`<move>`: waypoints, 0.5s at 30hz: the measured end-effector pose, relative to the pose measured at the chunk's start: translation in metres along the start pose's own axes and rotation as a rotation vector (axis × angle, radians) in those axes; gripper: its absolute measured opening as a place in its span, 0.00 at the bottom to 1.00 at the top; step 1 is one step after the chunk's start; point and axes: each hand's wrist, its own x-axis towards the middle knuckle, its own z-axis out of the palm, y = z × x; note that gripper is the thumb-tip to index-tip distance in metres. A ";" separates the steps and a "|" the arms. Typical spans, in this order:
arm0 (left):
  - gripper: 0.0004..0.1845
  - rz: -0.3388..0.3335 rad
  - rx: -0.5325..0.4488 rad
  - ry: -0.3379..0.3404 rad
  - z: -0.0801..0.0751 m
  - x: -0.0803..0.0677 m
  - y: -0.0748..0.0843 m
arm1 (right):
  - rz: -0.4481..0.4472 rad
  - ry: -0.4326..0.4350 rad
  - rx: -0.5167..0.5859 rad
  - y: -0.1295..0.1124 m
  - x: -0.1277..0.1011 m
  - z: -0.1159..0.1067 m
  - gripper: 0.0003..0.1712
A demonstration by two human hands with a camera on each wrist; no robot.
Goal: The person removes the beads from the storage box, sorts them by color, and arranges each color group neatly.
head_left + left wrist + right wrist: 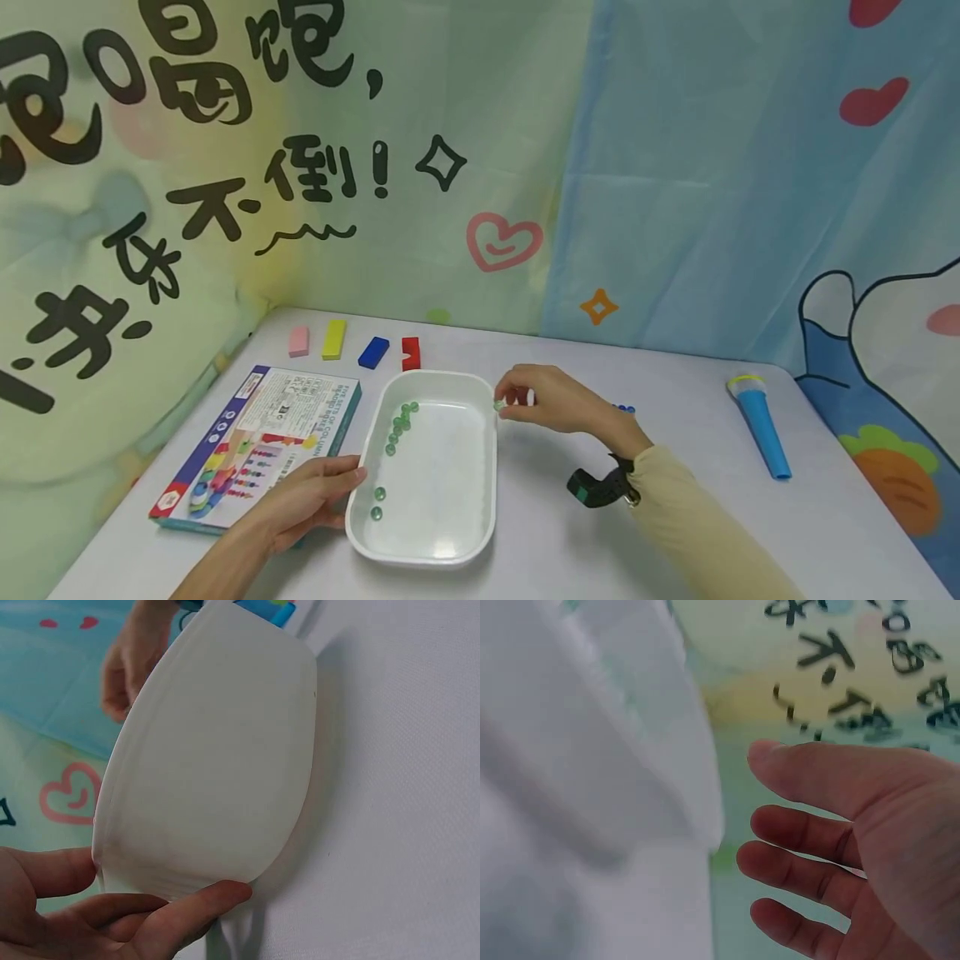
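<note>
R hand pinches a green glass bead at white plastic tray's far rim.
L hand w/ relaxed fingers braces tray's near side, steadying it; more beads lie inside.

The backdrop cloth at the far left carries large black Chinese characters; "不倒!" reads plainly in the middle row, with "喝" above it. The box on the tabletop at the near left bears small print, too fine to read.
</note>
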 end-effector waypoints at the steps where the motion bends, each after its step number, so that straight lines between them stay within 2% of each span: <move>1: 0.37 -0.002 0.003 0.004 0.000 0.000 0.000 | 0.015 0.005 0.007 0.007 -0.007 0.001 0.09; 8: 0.38 -0.004 0.002 0.005 -0.001 0.000 0.000 | 0.078 -0.014 0.041 0.049 -0.046 0.023 0.06; 15: 0.38 -0.009 0.001 0.010 0.000 0.000 -0.001 | 0.138 -0.016 0.066 0.070 -0.062 0.045 0.06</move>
